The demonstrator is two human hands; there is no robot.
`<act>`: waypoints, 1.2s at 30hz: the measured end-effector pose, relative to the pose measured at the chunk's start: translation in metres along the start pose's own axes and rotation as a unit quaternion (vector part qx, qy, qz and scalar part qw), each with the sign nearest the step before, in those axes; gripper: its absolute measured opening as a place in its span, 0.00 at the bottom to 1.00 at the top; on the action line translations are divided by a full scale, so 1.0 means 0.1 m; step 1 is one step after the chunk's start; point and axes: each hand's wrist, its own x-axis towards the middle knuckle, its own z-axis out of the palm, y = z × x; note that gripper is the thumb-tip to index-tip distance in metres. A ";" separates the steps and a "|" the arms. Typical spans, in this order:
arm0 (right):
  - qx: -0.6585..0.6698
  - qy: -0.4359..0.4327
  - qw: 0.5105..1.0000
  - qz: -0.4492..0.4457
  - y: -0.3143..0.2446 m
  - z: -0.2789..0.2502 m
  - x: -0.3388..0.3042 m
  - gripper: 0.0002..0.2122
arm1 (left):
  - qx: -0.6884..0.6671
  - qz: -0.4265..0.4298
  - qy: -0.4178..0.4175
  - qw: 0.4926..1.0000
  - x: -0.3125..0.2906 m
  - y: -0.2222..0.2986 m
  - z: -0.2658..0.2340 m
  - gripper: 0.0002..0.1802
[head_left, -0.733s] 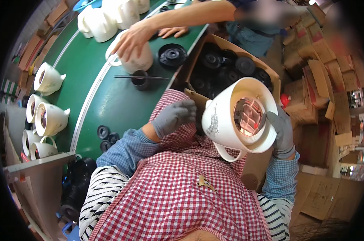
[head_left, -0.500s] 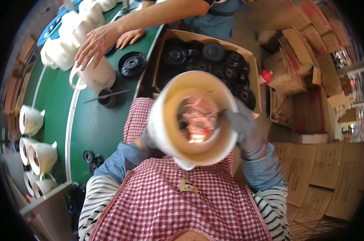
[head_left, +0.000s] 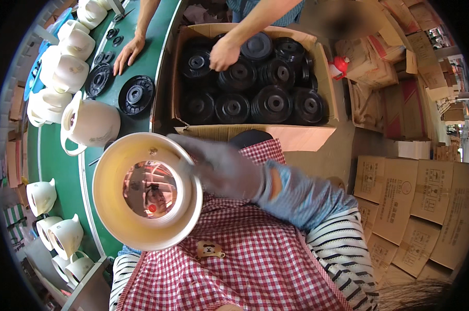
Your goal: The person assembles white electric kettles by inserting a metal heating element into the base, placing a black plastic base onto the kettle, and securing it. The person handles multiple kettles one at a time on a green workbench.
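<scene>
A white kettle body (head_left: 107,228) is tilted with its wide mouth toward me, in front of my apron. Its inside is cream-coloured, and a shiny, mirror-like metal disc (head_left: 150,189) forms the bottom. My right hand (head_left: 226,168), in a grey glove and blurred, is closed at the right side of the rim, fingertips over the edge. My left hand is hidden behind the kettle body; only a bit of its blue sleeve (head_left: 130,251) shows. Just beyond, on the green bench, another white kettle body (head_left: 97,124) with a handle lies on its side.
Several white kettle bodies (head_left: 63,70) line the bench's (head_left: 68,171) left side. Black round bases (head_left: 137,96) lie on it, and more fill an open carton (head_left: 325,78). A co-worker's hand (head_left: 225,53) reaches over that carton, the other rests on the bench. Cardboard boxes (head_left: 395,207) stand right.
The kettle body has moved left and my right hand has swung left with it. My left hand has gone out of sight. The co-worker's hand has left the other kettle body for the carton.
</scene>
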 end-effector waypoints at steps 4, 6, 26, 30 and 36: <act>-0.398 0.137 0.904 0.069 0.90 -1.48 0.20 0.20 | -0.005 0.020 0.026 0.999 -0.03 0.09 -0.10 0.28; -0.516 0.050 0.853 0.053 1.53 -2.05 0.11 0.18 | -0.006 0.029 0.038 0.999 -0.03 0.12 -0.15 0.28; -0.580 -0.554 0.473 0.365 2.04 -2.33 0.54 0.41 | -0.052 0.112 0.123 0.985 -0.43 0.22 -0.61 0.28; -0.551 -0.484 0.548 0.403 1.85 -2.40 0.74 0.42 | -0.059 0.126 0.123 0.983 -0.46 0.20 -0.63 0.28; -0.430 -0.307 0.696 0.486 1.77 -2.66 0.77 0.39 | -0.058 0.167 0.112 0.978 -0.64 0.31 -0.61 0.28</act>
